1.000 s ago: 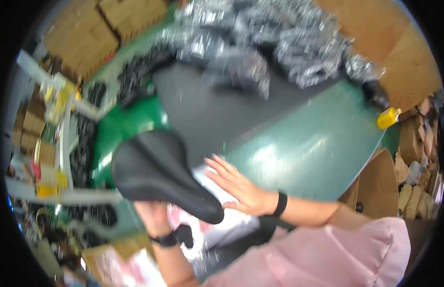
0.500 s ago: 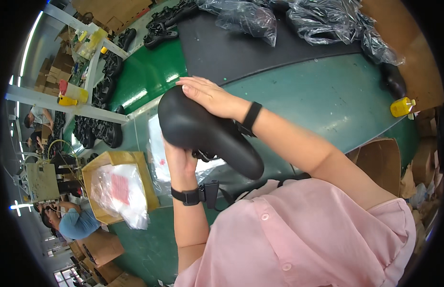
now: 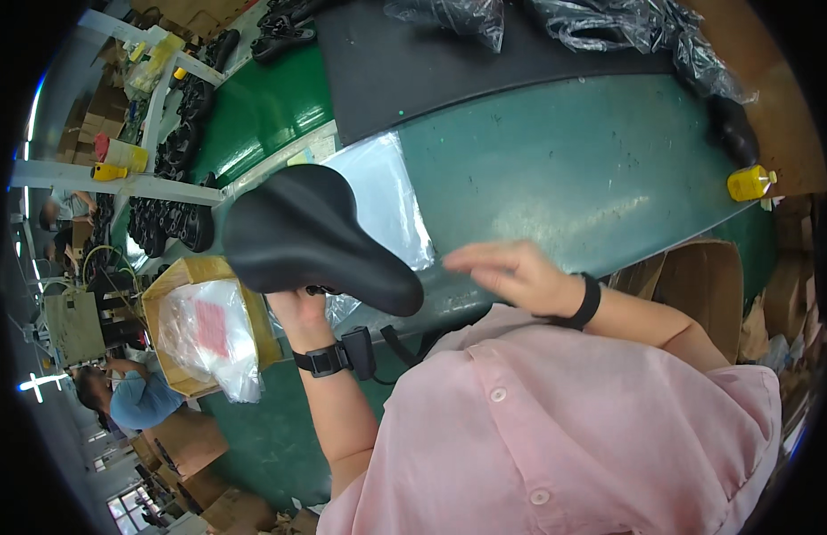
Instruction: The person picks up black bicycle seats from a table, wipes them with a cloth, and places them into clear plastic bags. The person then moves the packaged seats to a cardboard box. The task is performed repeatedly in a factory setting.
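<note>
A black bicycle saddle (image 3: pixel 311 227) is held up over the green table, its narrow nose pointing right and toward me. My left hand (image 3: pixel 299 312) grips it from beneath; most of those fingers are hidden under the saddle. Off to the right of the nose, my right hand (image 3: pixel 511 275) is in the air with its fingers stretched out, holding nothing. Behind the saddle, a stack of clear plastic bags (image 3: pixel 386 196) lies flat on the table.
A yellow-edged box (image 3: pixel 269 325) of plastic bags stands at left. Plastic-wrapped saddles (image 3: pixel 600 22) rest on a black mat (image 3: pixel 413 76) at the far side. A yellow bottle (image 3: pixel 748 184) is at far right, an open carton (image 3: pixel 703 276) below it. Another person (image 3: pixel 141 401) sits at left.
My right hand has come off the saddle's top and moved right, toward me. The left hand has carried the saddle leftward, uncovering more of the plastic bags.
</note>
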Tool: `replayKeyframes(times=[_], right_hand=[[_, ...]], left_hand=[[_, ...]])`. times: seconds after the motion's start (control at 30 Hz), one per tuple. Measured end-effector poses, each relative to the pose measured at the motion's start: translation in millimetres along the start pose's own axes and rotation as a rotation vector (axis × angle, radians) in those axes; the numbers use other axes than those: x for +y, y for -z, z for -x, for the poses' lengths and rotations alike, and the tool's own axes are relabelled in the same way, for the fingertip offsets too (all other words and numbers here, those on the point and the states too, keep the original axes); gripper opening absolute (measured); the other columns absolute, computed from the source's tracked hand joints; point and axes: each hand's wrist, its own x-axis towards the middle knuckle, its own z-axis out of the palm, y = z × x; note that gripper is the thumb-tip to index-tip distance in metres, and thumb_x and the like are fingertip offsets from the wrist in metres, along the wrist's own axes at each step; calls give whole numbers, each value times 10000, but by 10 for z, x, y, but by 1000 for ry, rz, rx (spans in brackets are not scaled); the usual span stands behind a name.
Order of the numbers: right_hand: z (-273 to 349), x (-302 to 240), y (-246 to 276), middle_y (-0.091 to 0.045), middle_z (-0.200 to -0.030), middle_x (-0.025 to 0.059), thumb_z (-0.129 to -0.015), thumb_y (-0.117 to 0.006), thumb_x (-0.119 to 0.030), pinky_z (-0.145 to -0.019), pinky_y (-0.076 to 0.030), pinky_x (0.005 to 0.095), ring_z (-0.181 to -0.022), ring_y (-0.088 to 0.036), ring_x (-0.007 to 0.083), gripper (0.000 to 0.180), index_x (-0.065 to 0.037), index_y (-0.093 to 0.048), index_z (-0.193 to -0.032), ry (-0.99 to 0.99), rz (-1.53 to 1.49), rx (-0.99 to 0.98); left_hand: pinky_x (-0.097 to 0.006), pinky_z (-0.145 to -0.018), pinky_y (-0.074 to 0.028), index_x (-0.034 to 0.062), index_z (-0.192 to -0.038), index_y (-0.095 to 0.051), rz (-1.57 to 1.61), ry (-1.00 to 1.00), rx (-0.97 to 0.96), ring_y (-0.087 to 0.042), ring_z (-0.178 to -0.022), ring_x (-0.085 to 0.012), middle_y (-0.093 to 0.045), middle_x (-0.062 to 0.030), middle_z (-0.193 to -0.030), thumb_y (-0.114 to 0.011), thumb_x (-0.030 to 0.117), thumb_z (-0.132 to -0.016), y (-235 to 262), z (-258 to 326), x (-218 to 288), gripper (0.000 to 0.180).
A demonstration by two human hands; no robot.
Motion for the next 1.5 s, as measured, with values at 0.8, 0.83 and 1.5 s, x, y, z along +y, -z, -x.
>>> replayKeyframes(times=[0.8, 0.83, 1.5], right_hand=[[470, 1556, 811, -646, -1042, 182, -864, -509, -169, -646, -557, 399, -748, -660, 267, 368, 17, -518, -1181, -710, -1065, 430], [548, 1619, 785, -646, -1053, 180, -864, -508, -165, -672, -556, 404, -782, -659, 273, 362, 19, -527, -1175, -698, -1073, 474], [576, 1796, 604, -655, -976, 186, -841, -509, -160, -652, -566, 393, -759, -669, 289, 337, 34, -527, -1116, -662, -857, 706]], left_hand=[[-459, -861, -450, -15, -1026, -655, -2310, -181, -43, -580, -957, -378, -637, -204, -986, -648, 170, -803, 1618, -230, 876, 289], [-459, -870, -443, -9, -1047, -653, -2215, -280, -128, -567, -979, -379, -632, -203, -1007, -643, 172, -809, 1523, -339, 719, 299], [-454, -738, -455, -47, -793, -644, -1603, -103, -189, -593, -788, -392, -593, -294, -764, -635, 250, -842, 341, -911, -1225, 302]])
